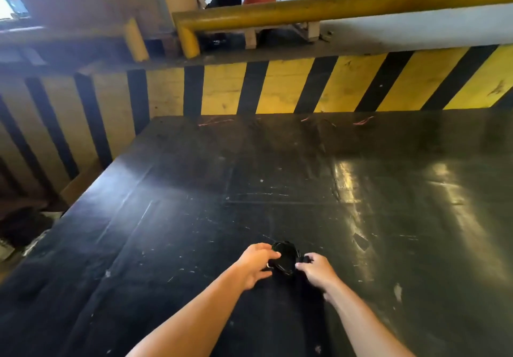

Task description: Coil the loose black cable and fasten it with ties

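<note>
A small coil of black cable (286,256) rests on the dark table (194,218), near its front middle. My left hand (256,263) grips the coil's left side, thumb on top. On the coil's right side, my right hand (316,269) pinches a short black piece, seemingly a tie or the cable's end; I cannot tell which. The cable blends into the dark surface, so its loops are hard to make out. Something small and white shows under my left fingers.
Thin pink wires or ties (362,121) lie along the table's far edge. Behind it stands a yellow-and-black striped barrier (333,84) with a yellow pipe rail (333,6) above. The table's left edge drops to a cluttered floor.
</note>
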A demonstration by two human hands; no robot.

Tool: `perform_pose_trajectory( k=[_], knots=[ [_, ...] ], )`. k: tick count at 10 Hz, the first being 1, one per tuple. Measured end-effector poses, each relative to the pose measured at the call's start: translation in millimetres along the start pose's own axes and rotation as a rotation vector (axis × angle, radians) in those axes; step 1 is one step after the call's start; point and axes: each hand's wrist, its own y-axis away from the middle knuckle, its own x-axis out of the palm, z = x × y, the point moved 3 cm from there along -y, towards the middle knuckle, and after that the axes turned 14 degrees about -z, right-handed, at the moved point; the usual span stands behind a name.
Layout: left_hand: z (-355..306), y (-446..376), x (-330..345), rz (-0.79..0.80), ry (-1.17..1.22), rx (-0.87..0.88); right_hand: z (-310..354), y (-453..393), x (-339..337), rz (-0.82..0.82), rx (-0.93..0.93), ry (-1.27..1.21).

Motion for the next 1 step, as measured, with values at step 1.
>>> perform_pose_trajectory(
  k=[1],
  knots=[
    [-1.1, 3.5, -1.8, -0.030, -0.012, 0.020, 11.4, 1.9, -10.8, -0.004, -0.031, 0.032]
  ],
)
